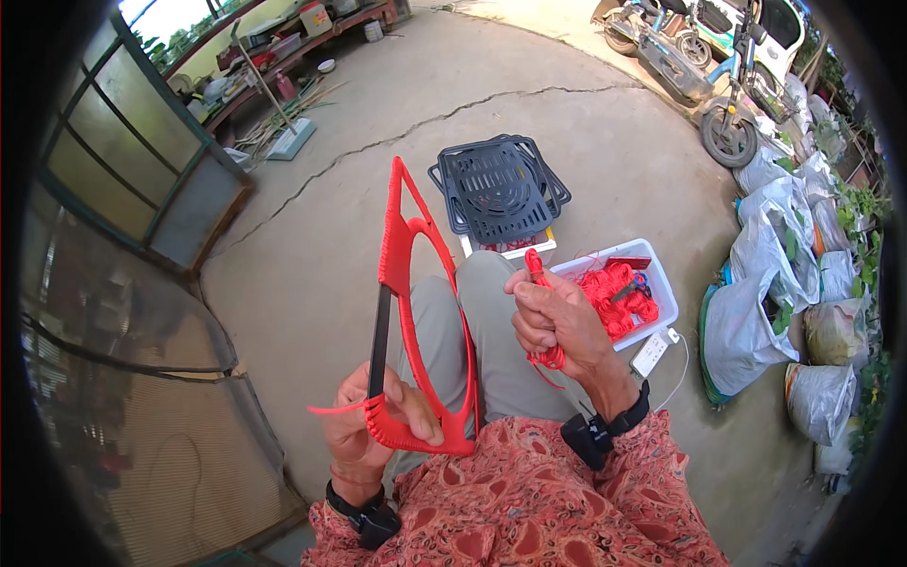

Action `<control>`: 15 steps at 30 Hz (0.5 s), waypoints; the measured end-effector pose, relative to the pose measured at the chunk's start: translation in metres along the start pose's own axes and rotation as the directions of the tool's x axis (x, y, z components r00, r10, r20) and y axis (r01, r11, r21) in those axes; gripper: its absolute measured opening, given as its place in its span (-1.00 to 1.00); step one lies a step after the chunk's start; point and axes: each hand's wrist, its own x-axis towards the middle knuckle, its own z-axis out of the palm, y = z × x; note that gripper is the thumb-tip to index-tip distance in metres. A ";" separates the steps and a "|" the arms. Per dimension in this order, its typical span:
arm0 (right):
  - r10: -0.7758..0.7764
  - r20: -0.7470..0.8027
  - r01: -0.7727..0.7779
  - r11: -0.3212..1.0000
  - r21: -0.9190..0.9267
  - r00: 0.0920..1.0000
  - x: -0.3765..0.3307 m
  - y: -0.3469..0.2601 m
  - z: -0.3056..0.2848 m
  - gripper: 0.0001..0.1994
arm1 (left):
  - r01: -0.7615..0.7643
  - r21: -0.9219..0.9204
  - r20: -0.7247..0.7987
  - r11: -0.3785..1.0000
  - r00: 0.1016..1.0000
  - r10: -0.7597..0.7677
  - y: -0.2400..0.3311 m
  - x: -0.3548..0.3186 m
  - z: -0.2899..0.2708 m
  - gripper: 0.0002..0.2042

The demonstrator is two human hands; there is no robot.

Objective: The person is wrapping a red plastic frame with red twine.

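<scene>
Extended both forearms from lower edge, mostly hidden by patterned sleeves [647, 482]. Gripped red-wrapped frame [395, 246] by bottom corner in left hand [351, 439], with digits folded round it, above lap. Stood it near upright, showing bare black bar [379, 340] along left side. Poked red cord end [326, 409] out leftward at that corner. Clenched right hand [567, 326] round red cord bundle [536, 269], with thumb high and fingers curled, apart from frame. Hid bundle's middle inside fist. Couldn't identify dark tool [631, 286] half-buried among tangled red cord [609, 307] in white tub [669, 302], just past right hand. Mostly covered white box [467, 247] with stacked black openwork panels [501, 189]. Cut off parked scooters [673, 68] at top edge.
</scene>
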 end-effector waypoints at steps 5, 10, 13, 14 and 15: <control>-0.014 0.072 0.009 0.997 0.074 0.997 0.004 -0.009 0.017 -0.86 | -0.183 -0.039 -0.269 0.982 0.949 0.166 0.004 -0.011 -0.032 -0.79; -0.100 0.156 0.060 0.968 0.243 0.983 0.015 -0.014 0.044 -0.77 | -0.151 0.103 -0.315 0.983 0.933 0.177 0.006 -0.004 -0.017 -0.84; -0.164 0.226 0.081 0.938 0.337 0.960 0.021 -0.017 0.068 -0.74 | -0.114 0.258 -0.317 0.959 0.928 0.196 0.009 0.007 -0.003 -0.82; -0.196 0.273 0.096 0.935 0.342 0.942 0.024 -0.016 0.074 -0.72 | -0.094 0.324 -0.312 0.941 0.929 0.200 0.010 0.011 0.003 -0.81; -0.195 0.275 0.092 0.934 0.346 0.941 0.027 -0.015 0.080 -0.72 | -0.075 0.392 -0.307 0.917 0.929 0.207 0.012 0.013 0.006 -0.80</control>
